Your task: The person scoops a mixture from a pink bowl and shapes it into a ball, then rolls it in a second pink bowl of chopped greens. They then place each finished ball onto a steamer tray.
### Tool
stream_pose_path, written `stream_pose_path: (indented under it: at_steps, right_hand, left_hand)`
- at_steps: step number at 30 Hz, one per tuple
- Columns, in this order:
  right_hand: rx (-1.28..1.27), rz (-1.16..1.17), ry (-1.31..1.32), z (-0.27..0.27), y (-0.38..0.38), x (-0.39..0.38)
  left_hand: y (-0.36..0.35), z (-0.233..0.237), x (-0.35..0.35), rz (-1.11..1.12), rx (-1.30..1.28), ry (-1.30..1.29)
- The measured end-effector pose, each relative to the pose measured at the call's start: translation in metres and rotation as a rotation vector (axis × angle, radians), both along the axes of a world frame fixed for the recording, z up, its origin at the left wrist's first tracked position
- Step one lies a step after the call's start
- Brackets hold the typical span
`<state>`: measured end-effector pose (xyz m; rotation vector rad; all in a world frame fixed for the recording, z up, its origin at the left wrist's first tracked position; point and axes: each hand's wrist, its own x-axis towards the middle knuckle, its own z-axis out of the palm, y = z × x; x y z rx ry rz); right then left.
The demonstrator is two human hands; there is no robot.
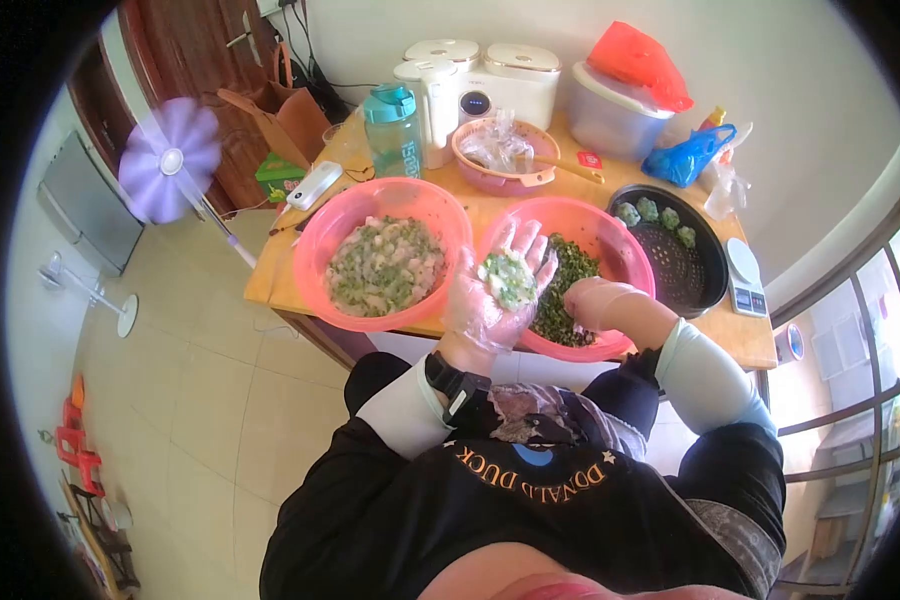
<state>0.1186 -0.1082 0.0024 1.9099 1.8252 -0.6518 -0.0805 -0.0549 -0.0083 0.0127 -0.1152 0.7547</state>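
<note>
Gloved left hand lies open, palm up, cradling a green-flecked patty above the desk's near edge. The right hand is curled closed among chopped greens. A tilted palm could drop it floorward.

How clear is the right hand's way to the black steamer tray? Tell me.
Probably yes: the right hand rests in the pink basin right beside the steamer tray, with only the basin's rim between.

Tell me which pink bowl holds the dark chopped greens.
The right-hand pink bowl, where the right hand rests. The left pink bowl holds a pale mix; the small rear bowl, crumpled plastic.
</note>
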Motion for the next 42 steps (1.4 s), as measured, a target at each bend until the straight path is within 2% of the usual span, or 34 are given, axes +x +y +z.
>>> stream_pose_path:
  at_steps: [2, 4, 8, 10, 11, 14, 16, 18, 19, 22, 24, 25, 26, 27, 28, 30, 31, 33, 34, 36, 38, 40, 41, 42]
  right_hand:
    - [-0.015, -0.028, 0.058, 0.011, -0.002, -0.004]
    - [0.231, 0.049, 0.052, 0.012, -0.02, -0.015]
    - [0.056, 0.084, -0.01, 0.0, -0.003, -0.014]
    - [0.019, 0.02, 0.014, 0.013, 0.003, -0.009]
    - [0.126, -0.107, 0.123, 0.024, 0.002, -0.008]
    - [0.15, -0.044, 0.203, 0.035, -0.006, -0.007]
    - [0.127, -0.106, 0.188, 0.063, -0.008, -0.013]
    - [0.156, -0.304, 0.371, 0.091, -0.005, -0.015]
    - [0.151, -0.311, 0.371, 0.099, -0.001, -0.017]
    - [0.277, -0.308, 0.429, 0.119, 0.004, -0.034]
    - [0.365, -0.039, 0.249, 0.134, 0.008, -0.057]
    - [0.371, -0.041, 0.247, 0.138, 0.006, -0.064]
    - [0.348, -0.034, 0.226, 0.142, 0.005, -0.069]
    - [0.321, -0.027, 0.207, 0.143, 0.004, -0.073]
    - [0.318, -0.026, 0.205, 0.141, 0.003, -0.071]
    - [0.405, -0.045, 0.263, 0.132, 0.004, -0.063]
    - [0.404, -0.043, 0.258, 0.126, 0.006, -0.06]
    - [0.467, -0.242, 0.373, 0.11, 0.004, -0.059]
    - [0.468, -0.239, 0.37, 0.112, 0.002, -0.065]
    - [0.423, -0.405, 0.346, 0.118, -0.003, -0.08]
    - [0.513, -0.313, 0.374, 0.088, 0.004, -0.062]
    - [0.726, 0.008, 0.356, 0.079, 0.006, -0.053]
    - [0.726, 0.01, 0.354, 0.084, 0.005, -0.053]
    - [0.669, -0.138, 0.416, 0.093, 0.003, -0.052]
  left_hand:
    - [0.0, 0.003, 0.0, 0.008, -0.012, 0.01]
    - [-0.002, 0.002, 0.0, 0.006, -0.024, 0.027]
    - [0.001, -0.003, 0.004, 0.031, 0.003, 0.073]
    - [0.003, -0.005, 0.004, 0.042, 0.006, 0.078]
    - [0.004, -0.005, 0.004, 0.041, 0.022, 0.079]
    - [0.002, -0.004, 0.003, 0.038, 0.016, 0.094]
    - [0.001, 0.001, 0.005, 0.027, 0.006, 0.111]
    - [-0.001, 0.007, 0.011, 0.082, -0.044, 0.303]
    - [-0.002, 0.007, 0.015, 0.075, -0.049, 0.305]
    - [-0.002, 0.006, 0.029, 0.084, 0.03, 0.329]
    - [0.005, 0.001, 0.041, 0.051, 0.068, 0.165]
    - [0.009, -0.008, 0.043, 0.049, 0.074, 0.164]
    - [0.012, -0.016, 0.044, 0.079, 0.227, 0.185]
    - [0.016, -0.025, 0.045, 0.111, 0.375, 0.208]
    - [0.015, -0.022, 0.045, 0.112, 0.372, 0.206]
    - [0.013, -0.014, 0.049, 0.037, 0.046, 0.095]
    - [0.017, -0.019, 0.05, 0.038, 0.045, 0.089]
    - [0.024, -0.036, 0.05, -0.042, 0.168, -0.182]
    - [0.019, -0.026, 0.047, -0.039, 0.169, -0.186]
    - [0.003, 0.004, 0.039, 0.06, -0.009, 0.167]
    - [0.009, -0.007, 0.044, 0.06, 0.001, 0.14]
    - [0.011, -0.007, 0.047, 0.061, 0.01, 0.111]
    - [0.01, -0.004, 0.047, 0.09, 0.003, 0.143]
    - [0.009, -0.001, 0.047, 0.119, -0.004, 0.176]
